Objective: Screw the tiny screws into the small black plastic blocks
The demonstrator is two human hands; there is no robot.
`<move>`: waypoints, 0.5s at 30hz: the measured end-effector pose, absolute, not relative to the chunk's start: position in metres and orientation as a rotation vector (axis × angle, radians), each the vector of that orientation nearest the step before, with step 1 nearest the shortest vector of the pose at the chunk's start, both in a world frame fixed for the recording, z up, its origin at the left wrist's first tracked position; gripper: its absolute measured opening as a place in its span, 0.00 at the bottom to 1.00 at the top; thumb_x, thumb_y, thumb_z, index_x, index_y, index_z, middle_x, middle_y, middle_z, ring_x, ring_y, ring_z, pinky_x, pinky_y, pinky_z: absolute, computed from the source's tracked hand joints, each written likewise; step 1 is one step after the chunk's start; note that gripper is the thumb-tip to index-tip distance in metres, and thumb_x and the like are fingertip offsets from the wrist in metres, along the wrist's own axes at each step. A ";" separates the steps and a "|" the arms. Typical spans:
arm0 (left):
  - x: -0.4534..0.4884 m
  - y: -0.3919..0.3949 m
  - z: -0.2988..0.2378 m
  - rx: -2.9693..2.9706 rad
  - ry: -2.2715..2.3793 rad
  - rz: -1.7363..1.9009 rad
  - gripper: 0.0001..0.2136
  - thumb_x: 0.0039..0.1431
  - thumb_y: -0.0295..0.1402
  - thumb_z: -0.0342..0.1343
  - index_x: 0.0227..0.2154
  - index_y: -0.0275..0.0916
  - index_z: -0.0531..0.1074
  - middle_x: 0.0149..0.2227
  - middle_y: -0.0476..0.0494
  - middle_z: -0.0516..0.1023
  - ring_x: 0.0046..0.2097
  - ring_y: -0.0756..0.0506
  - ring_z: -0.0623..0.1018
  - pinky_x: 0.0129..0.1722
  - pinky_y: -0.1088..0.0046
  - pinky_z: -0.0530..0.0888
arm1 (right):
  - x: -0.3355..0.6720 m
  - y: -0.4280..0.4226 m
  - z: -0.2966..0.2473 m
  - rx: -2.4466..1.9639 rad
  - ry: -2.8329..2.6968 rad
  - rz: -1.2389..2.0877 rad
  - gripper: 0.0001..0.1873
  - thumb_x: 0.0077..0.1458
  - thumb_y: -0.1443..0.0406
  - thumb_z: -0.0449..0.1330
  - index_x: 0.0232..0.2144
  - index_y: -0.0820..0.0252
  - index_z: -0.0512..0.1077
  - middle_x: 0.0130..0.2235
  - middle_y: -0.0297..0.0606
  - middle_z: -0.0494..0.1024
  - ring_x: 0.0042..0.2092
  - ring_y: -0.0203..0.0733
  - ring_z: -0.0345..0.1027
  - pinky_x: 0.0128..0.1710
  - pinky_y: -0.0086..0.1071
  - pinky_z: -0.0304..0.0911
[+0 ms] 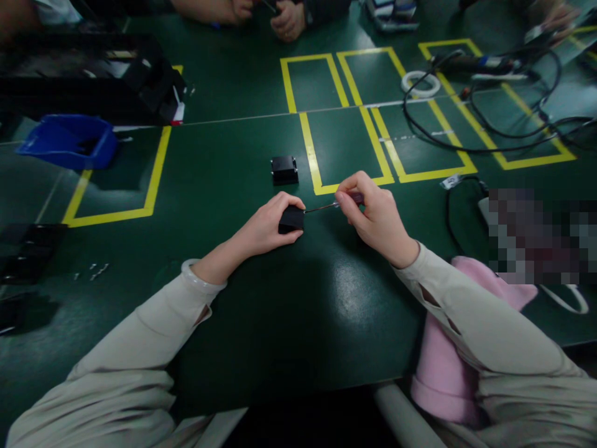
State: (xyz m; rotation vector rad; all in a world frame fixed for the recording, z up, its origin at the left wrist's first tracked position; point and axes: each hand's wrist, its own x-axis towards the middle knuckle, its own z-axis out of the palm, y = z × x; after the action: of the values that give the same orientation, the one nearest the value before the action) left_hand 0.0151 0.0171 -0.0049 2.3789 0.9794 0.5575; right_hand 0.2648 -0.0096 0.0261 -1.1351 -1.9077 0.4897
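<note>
My left hand (273, 224) grips a small black block (291, 220) on the green table, thumb and fingers around its sides. In my right hand (370, 211) is a screwdriver (321, 207), held by its handle with the thin shaft pointing left. Its tip meets the right side of the block, near a corner; whether a screw sits there is too small to tell. Just beyond my left hand stands a second black block (284, 169) with small shiny screws at its sides. Several loose screws (99, 271) lie on the table to the left.
A blue bin (69, 142) and a black rack (93, 78) stand at the left. Yellow tape (309, 152) marks rectangles. Black cables (466, 149) and a white tape ring (420, 84) lie at the right. A pink cloth item (443, 373) is by my right arm. Another person's hands (288, 20) are across the table.
</note>
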 end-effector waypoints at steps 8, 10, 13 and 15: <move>0.015 0.017 -0.005 2.368 1.001 0.543 0.18 0.59 0.35 0.61 0.50 0.41 0.65 0.50 0.42 0.72 0.51 0.41 0.75 0.52 0.62 0.72 | 0.264 -0.011 0.023 -1.144 -1.931 0.374 0.07 0.65 0.60 0.56 0.36 0.56 0.68 0.30 0.32 0.72 0.30 0.35 0.68 0.32 0.30 0.59; 0.015 0.017 -0.005 2.377 0.993 0.547 0.18 0.59 0.34 0.61 0.50 0.41 0.65 0.50 0.42 0.72 0.50 0.41 0.75 0.51 0.63 0.72 | 0.264 -0.012 0.024 -1.150 -1.943 0.375 0.09 0.66 0.58 0.56 0.34 0.56 0.68 0.29 0.32 0.72 0.29 0.35 0.67 0.31 0.30 0.57; 0.015 0.018 -0.006 2.380 0.991 0.549 0.18 0.59 0.34 0.61 0.50 0.40 0.65 0.50 0.42 0.72 0.50 0.41 0.75 0.51 0.63 0.72 | 0.264 -0.012 0.024 -1.137 -1.935 0.383 0.06 0.66 0.62 0.55 0.39 0.57 0.69 0.32 0.33 0.73 0.31 0.35 0.68 0.32 0.30 0.59; 0.015 0.018 -0.006 2.376 0.987 0.552 0.18 0.59 0.34 0.61 0.50 0.40 0.65 0.50 0.42 0.72 0.50 0.41 0.75 0.50 0.64 0.72 | 0.263 -0.012 0.025 -1.129 -1.919 0.383 0.06 0.64 0.64 0.55 0.42 0.57 0.69 0.35 0.34 0.73 0.33 0.35 0.69 0.33 0.30 0.60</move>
State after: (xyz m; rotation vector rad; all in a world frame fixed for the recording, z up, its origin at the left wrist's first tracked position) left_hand 0.0146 0.0180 -0.0059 2.3763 0.9874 0.5523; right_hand 0.2633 -0.0124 0.0250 -1.1295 -1.9188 0.3831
